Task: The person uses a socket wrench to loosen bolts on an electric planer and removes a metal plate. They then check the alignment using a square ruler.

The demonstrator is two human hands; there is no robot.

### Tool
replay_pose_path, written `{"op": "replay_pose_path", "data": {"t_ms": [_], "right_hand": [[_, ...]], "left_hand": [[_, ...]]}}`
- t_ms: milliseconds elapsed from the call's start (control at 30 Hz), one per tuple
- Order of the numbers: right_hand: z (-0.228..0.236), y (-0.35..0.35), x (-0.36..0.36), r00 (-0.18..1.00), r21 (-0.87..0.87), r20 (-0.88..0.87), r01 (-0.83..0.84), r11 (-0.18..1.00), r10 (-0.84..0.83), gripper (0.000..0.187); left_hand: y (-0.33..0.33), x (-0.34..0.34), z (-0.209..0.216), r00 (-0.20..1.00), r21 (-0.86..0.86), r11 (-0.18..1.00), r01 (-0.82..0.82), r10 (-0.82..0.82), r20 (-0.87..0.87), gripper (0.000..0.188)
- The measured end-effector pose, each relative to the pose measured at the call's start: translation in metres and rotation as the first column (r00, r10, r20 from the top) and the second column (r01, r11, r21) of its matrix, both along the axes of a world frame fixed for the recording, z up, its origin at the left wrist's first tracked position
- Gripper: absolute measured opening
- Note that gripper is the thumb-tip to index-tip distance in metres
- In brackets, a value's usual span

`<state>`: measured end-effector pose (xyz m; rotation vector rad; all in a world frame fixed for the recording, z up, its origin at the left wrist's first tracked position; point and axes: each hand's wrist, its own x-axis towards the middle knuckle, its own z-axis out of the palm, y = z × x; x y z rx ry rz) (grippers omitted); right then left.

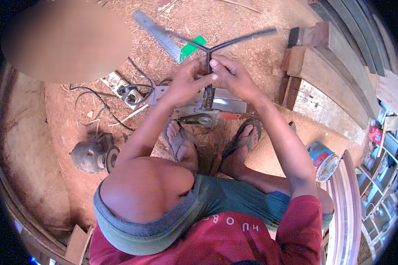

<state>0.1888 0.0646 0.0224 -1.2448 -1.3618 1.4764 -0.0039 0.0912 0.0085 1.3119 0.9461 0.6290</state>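
A black Y-shaped wrench (243, 39) stands over a grey metal power tool (232, 106), which looks like an electric planer and lies in front of my feet. The wrench's stem points down onto the tool, but its exact contact is hard to make out. My left hand (191, 79) is closed at the stem from the left, its thumb pointing across. From the right, my right hand (235, 77) grips the same stem just below the fork, thumb on top. On the tool's near side a dark round pulley (203, 119) shows.
Beyond my hands lies a try square (157, 35) with a green handle. Leftward are a socket board (124, 90) with black cable and a dark motor-like machine (90, 155). Timber beams (327, 66) lie at the right, above a blue can (323, 162). Shavings litter the floor.
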Motion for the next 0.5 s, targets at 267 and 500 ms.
{"op": "replay_pose_path", "data": {"t_ms": [267,500], "right_hand": [[-0.002,-0.001,0.007,0.997,-0.004,0.063,-0.037,0.999,0.037,0.040],[-0.001,-0.001,0.002,0.999,0.044,0.047,-0.021,0.999,0.019,0.038]], "left_hand": [[0.005,-0.004,0.004,0.992,-0.147,0.983,0.110,-0.118,-0.052,0.021],[-0.001,0.000,0.001,0.997,-0.090,0.996,0.012,-0.005,0.077,0.019]]}}
